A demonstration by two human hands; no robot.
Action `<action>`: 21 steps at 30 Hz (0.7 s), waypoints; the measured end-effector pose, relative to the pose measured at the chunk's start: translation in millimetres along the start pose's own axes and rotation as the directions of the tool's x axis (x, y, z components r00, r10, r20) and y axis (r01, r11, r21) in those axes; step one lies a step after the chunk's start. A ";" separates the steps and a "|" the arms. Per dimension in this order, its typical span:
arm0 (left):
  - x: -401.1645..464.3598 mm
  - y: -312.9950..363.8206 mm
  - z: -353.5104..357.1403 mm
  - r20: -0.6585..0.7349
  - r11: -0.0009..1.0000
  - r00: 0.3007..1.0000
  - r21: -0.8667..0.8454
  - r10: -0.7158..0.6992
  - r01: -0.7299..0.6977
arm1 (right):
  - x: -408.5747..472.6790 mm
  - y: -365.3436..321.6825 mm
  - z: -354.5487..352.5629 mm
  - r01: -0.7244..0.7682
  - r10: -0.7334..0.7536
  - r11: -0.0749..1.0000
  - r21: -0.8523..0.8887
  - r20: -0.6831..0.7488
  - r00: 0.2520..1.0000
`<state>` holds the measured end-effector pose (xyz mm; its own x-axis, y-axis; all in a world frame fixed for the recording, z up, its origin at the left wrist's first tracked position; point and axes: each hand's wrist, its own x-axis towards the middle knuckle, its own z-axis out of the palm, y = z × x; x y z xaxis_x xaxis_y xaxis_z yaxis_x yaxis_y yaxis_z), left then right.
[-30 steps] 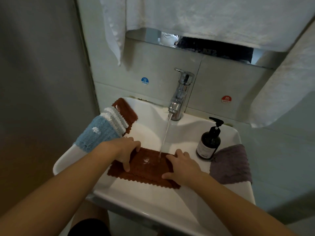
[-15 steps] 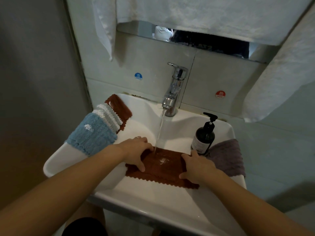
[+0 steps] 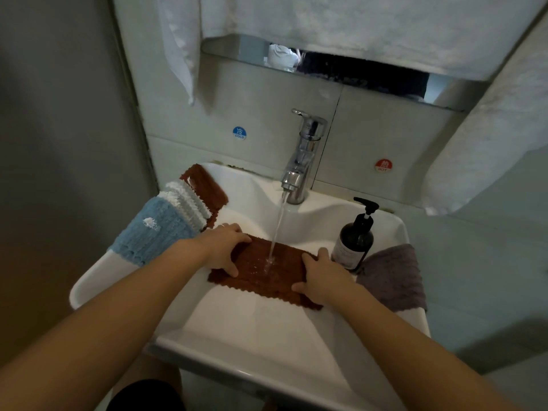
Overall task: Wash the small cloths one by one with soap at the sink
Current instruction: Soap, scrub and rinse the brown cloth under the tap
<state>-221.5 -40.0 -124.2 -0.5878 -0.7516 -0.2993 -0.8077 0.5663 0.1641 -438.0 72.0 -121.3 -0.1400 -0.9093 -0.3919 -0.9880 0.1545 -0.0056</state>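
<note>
Left fingers: the left hand (image 3: 221,249) is gripping the left end of the brown cloth (image 3: 264,272); the fingers are curling over its far edge and the thumb is pressing on its top.
Right fingers: the right hand (image 3: 318,275) is holding the right end of the same cloth, the thumb is lying along its near edge; how far the fingers are curling I cannot tell.
Brown cloth: it is lying spread in the bowl of the white sink (image 3: 267,330), between the two hands, with its zigzag edge pointing to the person.
Water: a thin stream (image 3: 277,229) is falling from the chrome faucet (image 3: 301,161) and is hitting the middle of the cloth, between the hands.
Left rim: a blue cloth (image 3: 148,232), a white cloth (image 3: 188,201) and a second brown cloth (image 3: 204,185) are hanging over it, overlapping, just beside the left hand.
Right rim: a dark soap pump bottle (image 3: 355,235) is standing just behind the right hand; a purple-grey cloth (image 3: 394,277) is lying beside it.
Wall: a blue COLD sticker (image 3: 239,133) and a red HOT sticker (image 3: 383,166) are sitting left and right of the faucet; white towels (image 3: 355,25) are hanging above.
</note>
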 end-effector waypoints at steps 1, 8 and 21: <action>-1.2 -4.3 -1.0 0.002 1.000 1.000 0.001 -0.018 0.018 | 1.7 -1.9 0.1 0.013 -0.013 1.000 0.007 -0.008 1.000; -15.6 -26.4 -8.8 0.051 0.996 0.995 0.050 -0.083 0.080 | 5.1 -28.6 8.3 0.082 -0.078 0.993 0.086 -0.047 0.996; -27.2 -8.4 -7.6 0.187 0.994 0.981 0.102 -0.051 0.032 | -18.6 -14.1 12.7 0.149 -0.149 0.989 0.006 -0.004 0.989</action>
<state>-199.1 -27.0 -110.3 -0.5266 -0.7031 -0.4778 -0.8174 0.5731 0.0576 -420.6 91.6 -125.6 0.0082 -0.9236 -0.3833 -0.9974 0.0200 -0.0697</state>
